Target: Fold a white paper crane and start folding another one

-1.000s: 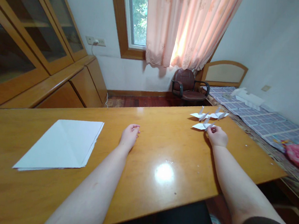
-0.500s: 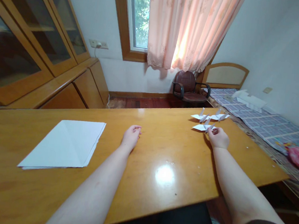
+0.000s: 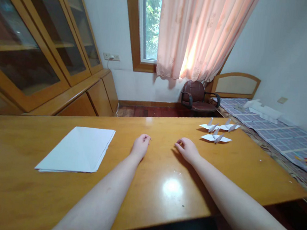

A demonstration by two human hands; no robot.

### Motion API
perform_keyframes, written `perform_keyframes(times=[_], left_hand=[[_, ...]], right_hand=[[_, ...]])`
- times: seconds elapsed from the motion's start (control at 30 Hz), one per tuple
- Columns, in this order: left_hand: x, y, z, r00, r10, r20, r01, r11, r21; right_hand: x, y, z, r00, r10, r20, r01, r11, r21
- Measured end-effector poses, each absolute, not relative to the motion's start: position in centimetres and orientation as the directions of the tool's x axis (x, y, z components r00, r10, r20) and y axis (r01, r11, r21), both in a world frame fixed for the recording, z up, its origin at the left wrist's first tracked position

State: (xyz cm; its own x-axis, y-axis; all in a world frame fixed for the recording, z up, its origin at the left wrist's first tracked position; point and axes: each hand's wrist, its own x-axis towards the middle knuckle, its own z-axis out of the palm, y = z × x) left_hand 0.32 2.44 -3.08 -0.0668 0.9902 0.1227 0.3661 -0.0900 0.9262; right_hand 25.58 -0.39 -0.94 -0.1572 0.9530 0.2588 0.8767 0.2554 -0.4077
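Observation:
My left hand (image 3: 140, 145) rests on the wooden table with its fingers curled in and nothing visible in them. To its right, my right hand (image 3: 187, 149) is just over the tabletop, empty, its fingers loosely bent and the thumb a little apart. A white folded paper crane (image 3: 216, 138) stands beyond my right hand, wings spread. Two more paper cranes, one on the left (image 3: 209, 126) and one on the right (image 3: 229, 127), stand close together behind it. Left of my left hand lies a stack of white paper sheets (image 3: 79, 150), apart from the hand.
The wooden table (image 3: 149, 199) has small white scraps (image 3: 177, 172) on it. A glass-fronted cabinet (image 3: 62, 86) stands at the left. Beyond the table are an armchair (image 3: 197, 94) and a curtained window; a bed (image 3: 284, 131) runs along the right wall.
My right hand has let go of the front paper crane and moved left, toward my left hand. The crane stays standing on the table. The view has shifted slightly.

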Motion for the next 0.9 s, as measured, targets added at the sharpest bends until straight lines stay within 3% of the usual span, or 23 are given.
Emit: perform_keyframes(times=[0.07, 0.23, 0.3, 0.37, 0.5, 0.57, 0.67, 0.73, 0.9], left_hand=[[0.3, 1.6, -2.6, -0.050, 0.981, 0.187, 0.439, -0.146, 0.886], [1.1, -1.8, 1.1, 0.186, 0.877, 0.444, 0.601, -0.459, 0.654], [1.2, -2.8, 3.2, 0.267, 0.840, 0.473, 0.649, -0.519, 0.556], [0.5, -3.2, 4.8, 0.222, 0.862, 0.456, 0.708, -0.464, 0.532], [-4.7, -2.7, 5.3, 0.119, 0.953, 0.279, 0.840, -0.247, 0.484], [-9.0, -2.5, 4.1, 0.014, 0.973, 0.229, 0.924, -0.100, 0.369], [-15.1, -3.0, 1.8, -0.171, 0.972, 0.163, 0.982, 0.155, 0.106], [-17.9, -3.8, 0.5, -0.202, 0.979, 0.041, 0.979, 0.201, 0.032], [-19.7, -5.3, -1.4, -0.224, 0.959, -0.173, 0.973, 0.229, 0.009]], right_hand=[[22.8, 0.1, -1.3, -0.110, 0.963, 0.245, 0.877, 0.211, -0.431], [20.6, 0.7, -3.1, -0.127, 0.983, 0.130, 0.947, 0.159, -0.279], [20.8, 0.8, -3.4, -0.142, 0.984, 0.109, 0.953, 0.165, -0.254], [20.9, 0.8, -3.5, -0.151, 0.983, 0.104, 0.954, 0.172, -0.245], [21.0, 0.9, -3.4, -0.157, 0.982, 0.107, 0.954, 0.178, -0.240], [21.0, 0.9, -3.4, -0.153, 0.982, 0.112, 0.954, 0.176, -0.243], [21.0, 0.9, -3.5, -0.155, 0.980, 0.121, 0.951, 0.181, -0.249], [21.0, 0.9, -3.5, -0.159, 0.979, 0.125, 0.949, 0.186, -0.253], [21.0, 0.9, -3.3, -0.157, 0.980, 0.122, 0.948, 0.184, -0.260]])
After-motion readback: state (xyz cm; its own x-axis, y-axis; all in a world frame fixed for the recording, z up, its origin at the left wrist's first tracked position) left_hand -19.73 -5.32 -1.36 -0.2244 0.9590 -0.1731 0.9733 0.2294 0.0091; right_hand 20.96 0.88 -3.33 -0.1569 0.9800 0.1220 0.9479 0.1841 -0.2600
